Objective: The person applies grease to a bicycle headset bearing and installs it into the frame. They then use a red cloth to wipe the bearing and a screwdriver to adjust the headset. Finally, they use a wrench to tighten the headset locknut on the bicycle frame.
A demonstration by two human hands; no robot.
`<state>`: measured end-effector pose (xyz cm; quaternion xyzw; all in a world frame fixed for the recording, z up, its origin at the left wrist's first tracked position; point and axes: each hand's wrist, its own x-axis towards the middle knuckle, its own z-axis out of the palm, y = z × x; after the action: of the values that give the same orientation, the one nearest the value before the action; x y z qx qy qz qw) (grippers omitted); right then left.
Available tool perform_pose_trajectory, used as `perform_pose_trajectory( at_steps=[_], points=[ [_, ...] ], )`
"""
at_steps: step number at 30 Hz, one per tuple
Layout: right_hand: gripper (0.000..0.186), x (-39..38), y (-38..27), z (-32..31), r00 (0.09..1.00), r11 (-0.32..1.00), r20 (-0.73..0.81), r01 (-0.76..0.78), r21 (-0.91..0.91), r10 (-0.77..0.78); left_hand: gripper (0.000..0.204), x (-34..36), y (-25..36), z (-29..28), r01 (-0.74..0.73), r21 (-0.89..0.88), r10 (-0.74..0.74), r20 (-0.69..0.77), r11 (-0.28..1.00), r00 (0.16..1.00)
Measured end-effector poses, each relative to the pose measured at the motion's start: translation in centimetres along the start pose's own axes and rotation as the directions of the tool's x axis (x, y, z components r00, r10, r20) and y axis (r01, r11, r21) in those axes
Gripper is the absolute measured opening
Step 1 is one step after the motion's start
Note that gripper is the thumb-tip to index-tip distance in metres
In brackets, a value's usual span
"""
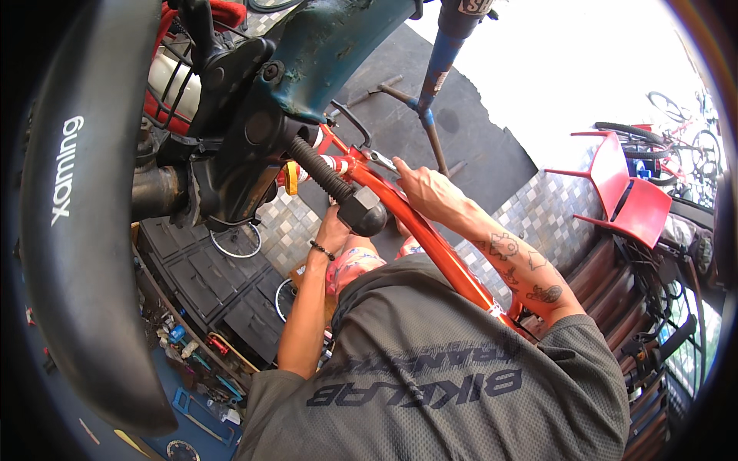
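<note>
An orange bicycle frame (419,230) slants across in front of my body, close to a black repair-stand clamp (238,138) with a threaded rod and a rounded black knob (363,212). My right hand (430,190) is at the frame's upper end, its fingers closed around a slim silver metal tool (378,160) whose exact kind I cannot make out. Below the knob is my left hand (332,230), wrist wearing a dark beaded bracelet (321,249). The clamp and knob hide most of its fingers, so its grip does not show. A yellow piece (291,177) sits beside the red-and-white tube.
A long black saddle-like piece (84,230) fills the left side. Black drawers (207,261) and a blue bench (100,415) with tools lie at lower left. A red chair (626,188) and several bicycles stand right. A stand leg (433,142) rests on a dark mat (484,131).
</note>
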<state>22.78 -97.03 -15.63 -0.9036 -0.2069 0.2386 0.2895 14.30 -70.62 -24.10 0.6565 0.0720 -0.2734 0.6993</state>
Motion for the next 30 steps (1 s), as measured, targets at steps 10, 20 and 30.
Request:
perform_pose_trajectory(
  at_steps=[10,20,30],
  points=[
    [0.05,0.6,2.0,2.1,0.999,0.999,-0.041,0.02,0.049,-0.018,0.029,0.5,-3.2,-2.1,-0.063,0.063,0.061,0.026,0.996,0.998],
    [0.056,1.3,3.9,3.8,0.981,0.985,-0.131,0.154,0.084,-0.142,0.032,-1.1,-2.6,-1.8,0.064,-0.44,-0.042,0.06,0.895,0.997],
    [0.057,0.9,3.3,3.8,0.99,0.988,-0.086,0.121,0.1,-0.113,0.034,-1.8,-3.5,-2.3,-0.007,-0.032,0.008,0.03,0.999,1.0]
  ],
)
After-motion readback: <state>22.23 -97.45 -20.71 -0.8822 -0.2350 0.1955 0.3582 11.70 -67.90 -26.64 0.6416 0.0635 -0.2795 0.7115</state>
